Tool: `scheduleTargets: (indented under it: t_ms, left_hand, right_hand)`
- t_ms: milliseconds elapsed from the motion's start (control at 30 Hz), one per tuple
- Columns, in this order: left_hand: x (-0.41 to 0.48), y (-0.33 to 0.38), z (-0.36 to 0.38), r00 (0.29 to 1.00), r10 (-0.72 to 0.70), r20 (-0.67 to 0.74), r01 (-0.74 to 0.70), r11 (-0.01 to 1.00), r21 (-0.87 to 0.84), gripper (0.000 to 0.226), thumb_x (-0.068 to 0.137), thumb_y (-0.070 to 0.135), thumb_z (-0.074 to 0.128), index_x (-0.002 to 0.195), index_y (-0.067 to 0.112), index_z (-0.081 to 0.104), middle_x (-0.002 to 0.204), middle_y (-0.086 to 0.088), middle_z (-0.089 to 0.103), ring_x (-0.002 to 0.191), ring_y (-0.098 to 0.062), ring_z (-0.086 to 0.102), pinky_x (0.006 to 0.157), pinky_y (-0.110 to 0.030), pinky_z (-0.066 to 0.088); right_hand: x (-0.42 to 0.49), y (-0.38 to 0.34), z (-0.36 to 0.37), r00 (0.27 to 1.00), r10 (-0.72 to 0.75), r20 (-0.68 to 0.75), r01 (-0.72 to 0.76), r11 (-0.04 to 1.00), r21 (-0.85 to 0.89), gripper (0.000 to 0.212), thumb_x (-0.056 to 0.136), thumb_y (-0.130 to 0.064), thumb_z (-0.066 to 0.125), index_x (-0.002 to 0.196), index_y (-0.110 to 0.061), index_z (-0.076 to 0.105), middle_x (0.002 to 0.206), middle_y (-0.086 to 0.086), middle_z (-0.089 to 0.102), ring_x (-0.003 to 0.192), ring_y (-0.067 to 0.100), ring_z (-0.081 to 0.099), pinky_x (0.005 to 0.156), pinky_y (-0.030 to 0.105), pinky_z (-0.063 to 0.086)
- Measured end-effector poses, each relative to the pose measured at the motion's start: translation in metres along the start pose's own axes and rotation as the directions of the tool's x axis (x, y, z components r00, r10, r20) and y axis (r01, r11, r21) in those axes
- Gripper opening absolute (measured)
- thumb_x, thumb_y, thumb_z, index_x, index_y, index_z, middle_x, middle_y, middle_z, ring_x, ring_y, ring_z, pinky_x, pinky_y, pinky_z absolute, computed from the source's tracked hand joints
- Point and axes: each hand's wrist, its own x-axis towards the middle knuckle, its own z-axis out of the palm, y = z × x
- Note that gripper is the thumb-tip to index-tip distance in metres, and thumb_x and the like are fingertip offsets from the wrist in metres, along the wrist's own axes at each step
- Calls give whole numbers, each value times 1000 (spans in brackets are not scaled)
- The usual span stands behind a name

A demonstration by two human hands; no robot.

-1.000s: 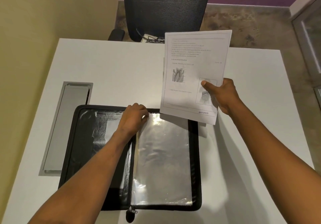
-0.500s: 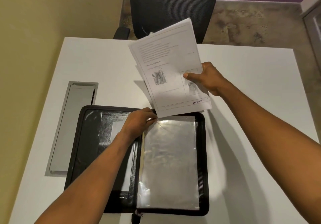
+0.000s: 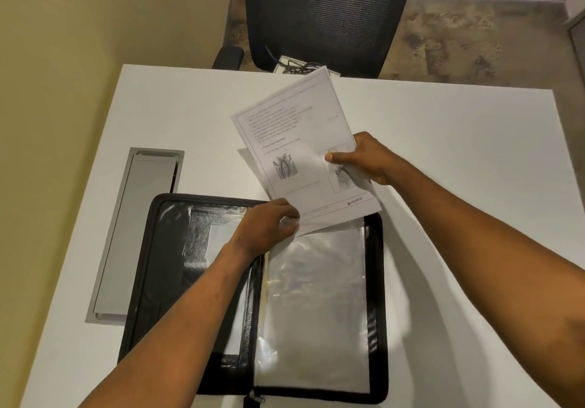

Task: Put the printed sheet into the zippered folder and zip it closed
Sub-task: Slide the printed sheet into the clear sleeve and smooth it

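The black zippered folder (image 3: 376, 281) lies open on the white desk, a clear plastic sleeve (image 3: 316, 306) covering its right half. My right hand (image 3: 367, 159) pinches the printed sheet (image 3: 294, 141), which is white with text and a tooth diagram, tilted to the left above the folder's top edge. The sheet's lower corner touches the sleeve's top. My left hand (image 3: 269, 227) pinches the top edge of the sleeve near the folder's spine, right beside the sheet's lower corner. The zipper pull (image 3: 253, 398) hangs at the folder's near edge.
A white desk (image 3: 459, 160) holds the folder. A grey cable-tray lid (image 3: 136, 233) is set in the desk left of the folder. A black mesh office chair (image 3: 326, 15) stands past the far edge. A yellowish wall (image 3: 79, 59) runs along the left.
My right hand has brought the sheet down and left, tilting it, until its lower corner meets the sleeve's top. My left hand stays on the sleeve's top edge.
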Motion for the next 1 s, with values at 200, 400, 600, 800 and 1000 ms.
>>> scheduleTargets:
  t_ms: [200, 400, 600, 800, 1000]
  left_hand:
    - [17, 25, 9, 998, -30, 55, 31, 1000, -5, 21, 93, 48, 64, 102, 31, 75, 103, 13, 68, 90, -10, 66, 74, -32, 51]
    - [33, 51, 29, 995, -71, 75, 73, 997, -14, 17, 94, 37, 64, 102, 26, 75, 100, 6, 69, 94, -19, 65, 72, -31, 44]
    - [36, 62, 38, 993, -121, 18, 122, 991, -60, 19, 93, 38, 66, 105, 28, 76, 104, 9, 71, 96, -14, 65, 73, -26, 36]
    - [47, 85, 44, 992, -62, 107, 67, 997, -44, 22, 93, 40, 69, 106, 26, 80, 105, 6, 74, 97, -17, 66, 79, -32, 48]
    - [57, 107, 57, 990, -78, 122, 86, 994, -69, 20, 94, 37, 68, 103, 24, 80, 107, 5, 72, 98, -19, 66, 83, -35, 51]
  right_hand:
    - [21, 14, 11, 997, 38, 62, -46, 989, 137, 37, 87, -12, 79, 122, -3, 70, 115, 13, 76, 105, 28, 74, 86, 30, 61]
    - [24, 38, 18, 998, 51, 40, -60, 967, 249, 41, 84, -20, 83, 120, -5, 72, 116, 8, 77, 110, 24, 72, 104, 40, 54]
    - [21, 61, 19, 997, 72, -10, -69, 975, 209, 58, 71, -48, 90, 117, -15, 76, 114, 2, 78, 113, 23, 71, 110, 48, 49]
    - [23, 56, 16, 996, 85, 12, -85, 965, 246, 47, 83, -26, 84, 125, -9, 71, 120, 6, 75, 116, 23, 69, 112, 45, 47]
    - [30, 49, 20, 994, 108, -4, -105, 973, 208, 40, 84, -28, 84, 118, -12, 74, 113, 5, 77, 109, 23, 70, 101, 36, 53]
